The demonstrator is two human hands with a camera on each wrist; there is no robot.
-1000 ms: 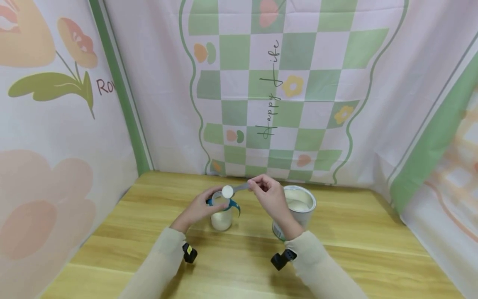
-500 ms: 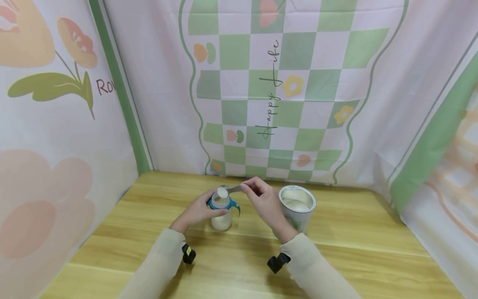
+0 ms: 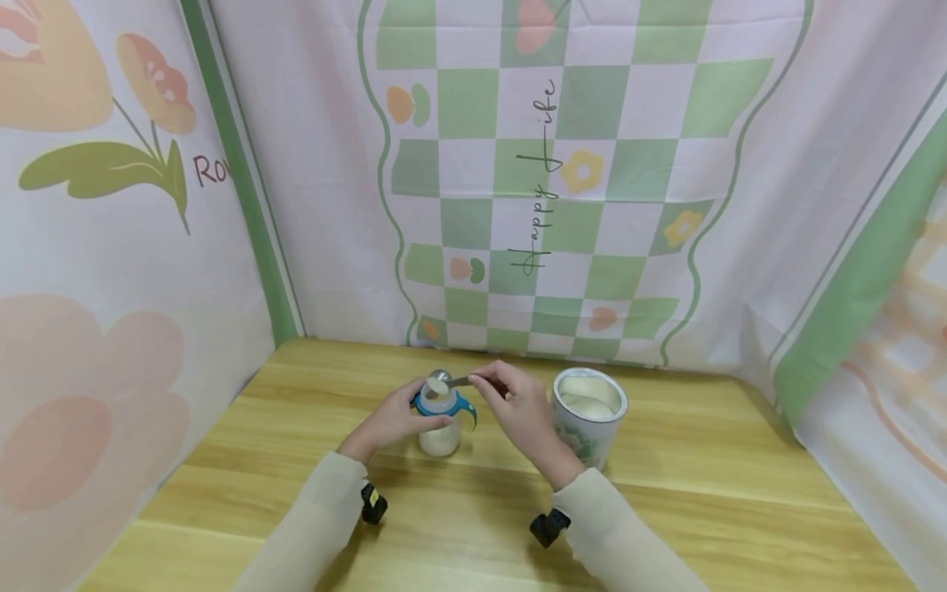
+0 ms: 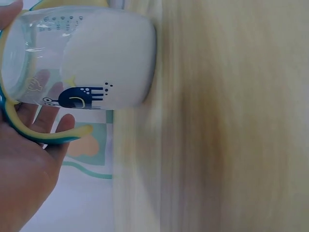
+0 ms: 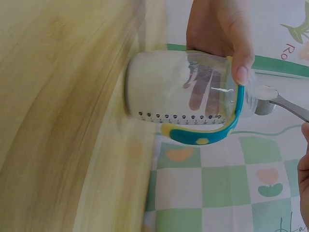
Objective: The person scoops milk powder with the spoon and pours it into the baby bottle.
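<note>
A clear baby bottle (image 3: pixel 440 441) with a blue-and-yellow two-handled collar stands upright on the table, holding pale contents. My left hand (image 3: pixel 390 421) grips it round the collar, thumb in front and fingers behind, as the right wrist view also shows. Between thumb and fingertips, my right hand (image 3: pixel 519 409) pinches the grey handle of a measuring scoop (image 5: pixel 266 105). The scoop's bowl is at the bottle's open mouth, with white powder visible in it. In the left wrist view, the bottle (image 4: pixel 113 58) shows a dark cartoon animal print.
An open tin (image 3: pixel 584 436) of pale powder stands right of the bottle, close beside my right wrist. The wooden table (image 3: pixel 296 510) ends at a patterned curtain (image 3: pixel 503 173) behind. Black wrist cameras sit on both sleeves.
My right hand has moved left and slightly down, bringing the scoop from above and right of the bottle to its mouth. The scoop's bowl has tilted. My left hand stays on the bottle.
</note>
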